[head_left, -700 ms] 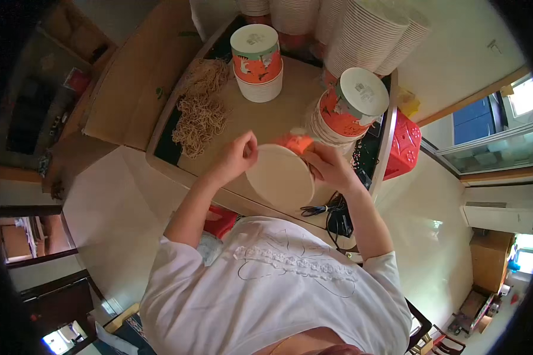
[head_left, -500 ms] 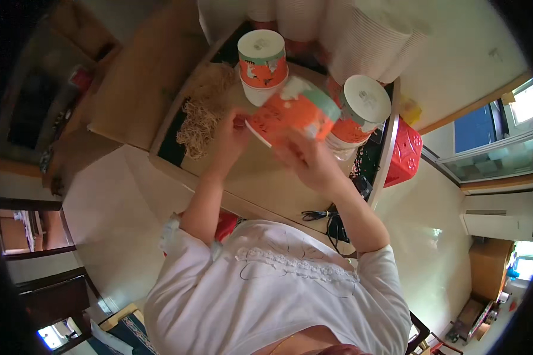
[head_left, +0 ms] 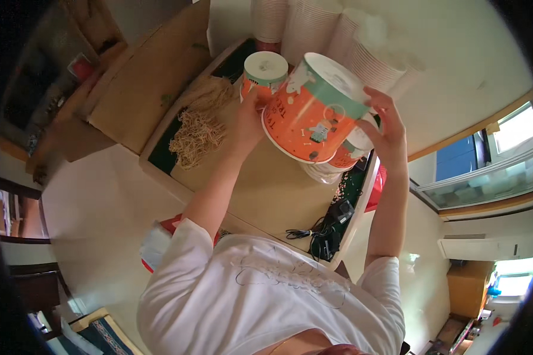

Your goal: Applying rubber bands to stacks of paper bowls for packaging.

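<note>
An orange paper tub (head_left: 308,118) with a green band and cartoon prints is held tilted above the table, its white base up and its open rim down toward me. My left hand (head_left: 253,118) grips its left side near the rim, the fingertips partly hidden behind it. At the tub's right, my right hand (head_left: 388,127) has curved fingers against the green base edge and the thumb lower on the side. Behind it, a similar upside-down tub (head_left: 265,66) stands at the back left. Another tub (head_left: 358,142) on a stack shows partly at the right.
Shredded straw-coloured paper (head_left: 196,139) lies on the table's left, beside a cardboard flap (head_left: 142,77). Tall stacks of white paper tubs (head_left: 311,26) line the back. Near the front right corner are a small black device (head_left: 340,211) and a coiled black cable (head_left: 299,234).
The held tub has come up nearer to me and turned so its printed side shows more fully. My right hand has shifted from its near side to its right edge by the base.
</note>
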### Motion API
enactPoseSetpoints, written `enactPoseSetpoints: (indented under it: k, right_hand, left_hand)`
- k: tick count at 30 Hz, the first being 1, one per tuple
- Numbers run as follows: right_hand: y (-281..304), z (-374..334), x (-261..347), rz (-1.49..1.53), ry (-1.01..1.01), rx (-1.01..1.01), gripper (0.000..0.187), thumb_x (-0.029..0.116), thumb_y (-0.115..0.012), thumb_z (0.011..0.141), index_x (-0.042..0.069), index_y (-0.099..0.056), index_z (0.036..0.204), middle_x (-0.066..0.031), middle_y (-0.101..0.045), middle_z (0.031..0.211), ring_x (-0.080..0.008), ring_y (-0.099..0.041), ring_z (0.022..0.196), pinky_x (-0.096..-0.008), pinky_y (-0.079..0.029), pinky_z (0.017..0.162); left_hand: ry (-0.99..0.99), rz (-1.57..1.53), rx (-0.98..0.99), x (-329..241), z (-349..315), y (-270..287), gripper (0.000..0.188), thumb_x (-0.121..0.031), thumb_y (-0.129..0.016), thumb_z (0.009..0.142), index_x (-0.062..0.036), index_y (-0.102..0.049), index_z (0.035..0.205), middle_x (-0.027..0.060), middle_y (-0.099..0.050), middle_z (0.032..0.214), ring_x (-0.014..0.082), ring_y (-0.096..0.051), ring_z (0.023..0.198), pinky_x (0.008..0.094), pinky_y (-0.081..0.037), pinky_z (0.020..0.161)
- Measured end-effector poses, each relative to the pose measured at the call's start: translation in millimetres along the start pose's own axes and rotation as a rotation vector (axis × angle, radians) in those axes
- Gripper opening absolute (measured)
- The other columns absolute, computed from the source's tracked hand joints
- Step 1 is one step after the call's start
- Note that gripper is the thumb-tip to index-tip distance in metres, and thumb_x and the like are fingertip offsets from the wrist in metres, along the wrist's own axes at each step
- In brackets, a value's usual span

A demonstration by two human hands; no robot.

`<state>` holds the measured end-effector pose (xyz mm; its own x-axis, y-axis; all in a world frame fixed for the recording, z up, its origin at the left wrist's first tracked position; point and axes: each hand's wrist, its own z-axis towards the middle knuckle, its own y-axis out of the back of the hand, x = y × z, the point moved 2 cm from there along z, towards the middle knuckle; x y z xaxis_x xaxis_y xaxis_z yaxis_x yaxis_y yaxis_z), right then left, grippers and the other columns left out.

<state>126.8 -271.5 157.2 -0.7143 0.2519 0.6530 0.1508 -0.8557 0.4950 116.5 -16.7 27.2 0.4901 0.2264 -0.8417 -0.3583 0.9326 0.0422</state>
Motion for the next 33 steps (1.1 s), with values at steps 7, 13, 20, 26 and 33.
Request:
enactPoseSetpoints:
  k: [7,13,20,26,33]
  right_hand:
    - [26,27,-29,0.254,-0.176,-0.026,0.013,-0.002,-0.056,0.083,0.004,-0.055,0.095,-0.0052,-0.057,0.11,-0.0136,-0.052,0.101,-0.0302,-0.041,0.09]
    - [41,34,-51,0.134,-0.187,-0.065,0.011,-0.001,-0.056,0.084,0.004,-0.055,0.095,-0.006,-0.058,0.108,-0.0125,-0.052,0.099,-0.0271,-0.039,0.091]
    - [43,37,-59,0.063,-0.149,0.009,0.012,-0.001,-0.056,0.085,0.004,-0.054,0.096,-0.0077,-0.057,0.11,-0.0141,-0.052,0.102,-0.0281,-0.04,0.091]
    - [49,16,-46,-0.109,-0.147,0.164,0.022,-0.013,-0.051,0.081,0.004,-0.054,0.096,-0.0111,-0.053,0.115,-0.0197,-0.05,0.112,-0.0332,-0.039,0.096]
    - [72,-4,-32,-0.339,-0.122,0.169,0.021,-0.013,-0.055,0.077,0.002,-0.053,0.091,-0.0111,-0.054,0.108,-0.0217,-0.053,0.104,-0.0306,-0.041,0.092]
  left_hand:
    - [0.535,-0.595,-0.21,77,7,-37,0.024,0.008,-0.05,0.08,-0.0042,-0.045,0.1,0.0077,-0.054,0.091,0.0186,-0.061,0.075,0.0292,-0.054,0.062]
    - [0.928,-0.901,-0.163,90,-10,-83,0.013,-0.007,-0.05,0.084,-0.005,-0.054,0.096,0.0088,-0.059,0.086,0.0206,-0.061,0.075,0.0357,-0.053,0.067]
    - [0.027,-0.504,0.331,75,9,-139,0.03,-0.022,-0.056,0.084,-0.0063,-0.057,0.11,0.0131,-0.065,0.098,0.0247,-0.061,0.093,0.0339,-0.049,0.081]
    - [-0.219,-0.132,0.339,78,3,-150,0.047,-0.024,-0.064,0.075,-0.006,-0.053,0.117,0.0174,-0.064,0.096,0.0304,-0.061,0.091,0.0376,-0.049,0.082]
    - [-0.212,0.166,0.568,85,14,-148,0.029,-0.019,-0.066,0.069,-0.0014,-0.062,0.091,0.0198,-0.063,0.087,0.0328,-0.062,0.085,0.0427,-0.048,0.074]
